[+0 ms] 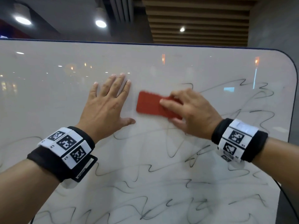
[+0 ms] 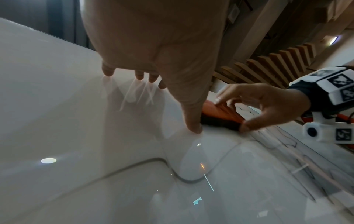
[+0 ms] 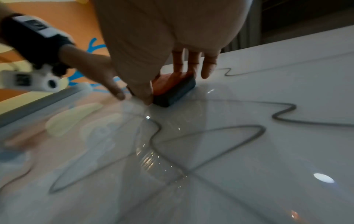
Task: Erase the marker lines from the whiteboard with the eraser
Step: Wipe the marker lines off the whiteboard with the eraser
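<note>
A large whiteboard (image 1: 56, 97) stands upright in front of me. Grey marker lines (image 1: 145, 170) squiggle over its lower half and right side (image 3: 283, 112); the upper left is wiped white. My right hand (image 1: 176, 109) grips a red eraser (image 1: 148, 103) with a dark felt pad (image 3: 172, 94), thumb below and fingers on top, and holds it flat against the board. My left hand (image 1: 111, 101) lies flat on the board just left of the eraser, fingers straight and spread, with its thumb (image 2: 194, 127) close to the eraser (image 2: 220, 115).
The board's rounded right edge (image 1: 293, 94) is near my right wrist, with a dark cable (image 1: 289, 201) hanging below that edge. Ceiling lights (image 1: 100, 23) glare and reflect on the glossy surface. An orange wall with blue marks (image 3: 82, 30) shows past the board's edge.
</note>
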The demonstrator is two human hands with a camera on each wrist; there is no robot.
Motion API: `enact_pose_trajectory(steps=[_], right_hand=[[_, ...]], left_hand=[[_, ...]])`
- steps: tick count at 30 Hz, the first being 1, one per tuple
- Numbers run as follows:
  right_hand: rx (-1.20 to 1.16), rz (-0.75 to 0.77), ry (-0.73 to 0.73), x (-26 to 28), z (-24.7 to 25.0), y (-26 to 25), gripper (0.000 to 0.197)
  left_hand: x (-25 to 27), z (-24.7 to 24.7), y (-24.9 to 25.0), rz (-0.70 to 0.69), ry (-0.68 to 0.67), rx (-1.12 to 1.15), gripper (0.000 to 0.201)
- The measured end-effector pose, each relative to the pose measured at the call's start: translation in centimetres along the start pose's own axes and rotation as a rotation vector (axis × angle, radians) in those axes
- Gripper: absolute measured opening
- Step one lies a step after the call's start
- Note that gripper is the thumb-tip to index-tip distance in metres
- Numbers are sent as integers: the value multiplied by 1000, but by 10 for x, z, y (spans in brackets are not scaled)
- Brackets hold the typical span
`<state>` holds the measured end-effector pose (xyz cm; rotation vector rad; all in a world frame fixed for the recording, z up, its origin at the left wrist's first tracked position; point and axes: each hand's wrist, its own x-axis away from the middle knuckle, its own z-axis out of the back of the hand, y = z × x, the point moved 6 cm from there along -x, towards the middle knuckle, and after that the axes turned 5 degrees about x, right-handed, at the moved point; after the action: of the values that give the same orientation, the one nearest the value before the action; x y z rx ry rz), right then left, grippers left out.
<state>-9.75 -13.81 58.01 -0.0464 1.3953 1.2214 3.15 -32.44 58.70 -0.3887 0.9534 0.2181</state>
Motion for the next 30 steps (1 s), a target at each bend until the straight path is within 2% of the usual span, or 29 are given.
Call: enact_pose_trajectory(steps=[1,3,5,7,9,11,13,15,16,19,21,25,27,30], right_hand=[[13,67,-35,7,-5,-9,61],[37,109,-68,9,-4,-7,62],[43,24,-40,-1,6,13,60],[25,-128,2,-11,18,37,59],[10,-201,21,-10,18,44,58],[7,-126,10,-1,9,25,56],[21,22,-29,13,-1,3,57],[40,83,-61,15,-1,5,59],[48,55,-56,12,4,14,59],[21,-172,2,3,20,51,58],[7,-214,16,8,19,51,55],[19,-9,-49,32,0,15,54],[50,22,-76,31,3,24,58],[38,-161,-31,18,20,62,58]], left_hand=[[0,0,0,-2,1,-7,111],[1,0,1,-5,3,-15,111],[0,0,1,-3,0,-16,112],[0,0,2,-2,-3,-17,112],[0,1,3,-1,-6,-15,111],[0,2,5,-12,-12,-13,111],[0,3,11,-39,-22,-21,109],[-2,3,19,-64,-36,-31,107],[-4,4,23,-73,-38,-32,106],[-10,6,36,-96,-44,-17,101],[-13,6,42,-101,-70,3,99],[-15,4,50,-90,-96,-17,101],[-16,3,52,-85,-97,-41,103],[-17,1,53,-80,-107,-69,102]])
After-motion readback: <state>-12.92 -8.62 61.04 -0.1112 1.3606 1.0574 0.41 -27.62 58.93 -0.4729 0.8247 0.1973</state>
